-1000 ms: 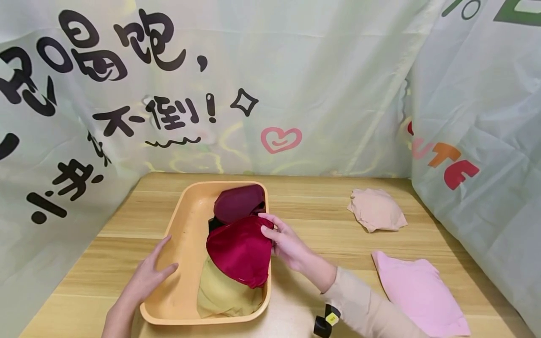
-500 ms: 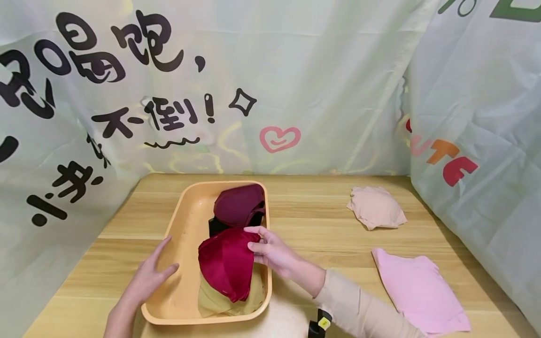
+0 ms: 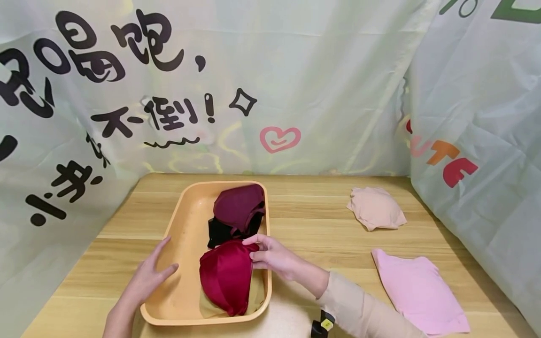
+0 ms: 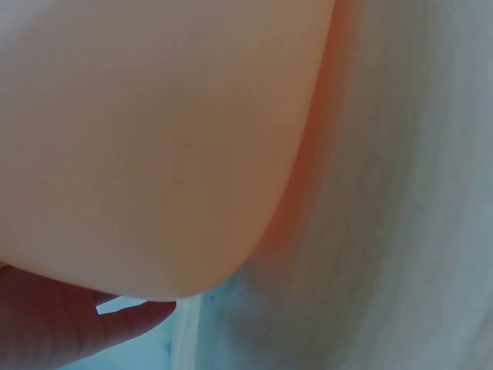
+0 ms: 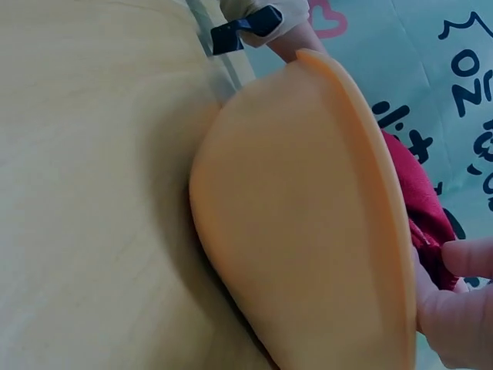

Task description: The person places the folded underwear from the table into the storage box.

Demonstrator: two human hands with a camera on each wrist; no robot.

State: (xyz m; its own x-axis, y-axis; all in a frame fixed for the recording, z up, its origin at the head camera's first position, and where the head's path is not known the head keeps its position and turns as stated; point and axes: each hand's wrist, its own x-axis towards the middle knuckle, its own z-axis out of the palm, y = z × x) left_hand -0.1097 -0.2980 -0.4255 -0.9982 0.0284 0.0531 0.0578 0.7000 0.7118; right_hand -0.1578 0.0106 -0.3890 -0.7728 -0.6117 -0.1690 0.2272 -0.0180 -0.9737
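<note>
In the head view a crimson satin folded garment (image 3: pixel 226 277) lies in an orange plastic tray (image 3: pixel 179 281), over a yellow-beige folded cloth (image 3: pixel 207 307). My right hand (image 3: pixel 274 258) reaches over the tray's right rim and pinches its upper right corner between thumb and fingers. In the right wrist view the same garment (image 5: pixel 420 189) shows past the tray wall, partly hidden. My left hand (image 3: pixel 145 279) rests at the tray's left rim, thumb over the inside, index finger extended along the edge. Its other fingers are hidden. Behind the crimson garment are a purple folded garment (image 3: pixel 238 206) and a black one (image 3: pixel 220 231).
On the wooden table (image 3: pixel 313 206) to the right lie a beige folded cloth (image 3: pixel 376 209) and a pink folded cloth (image 3: pixel 422 293). Printed curtains (image 3: pixel 338 94) stand behind and at both sides. A black strap device (image 3: pixel 323 324) hangs under my right sleeve.
My right hand has moved toward me, lowering the crimson garment onto the yellow-beige cloth, which is now mostly covered. More of the black garment shows. My left hand stays put.
</note>
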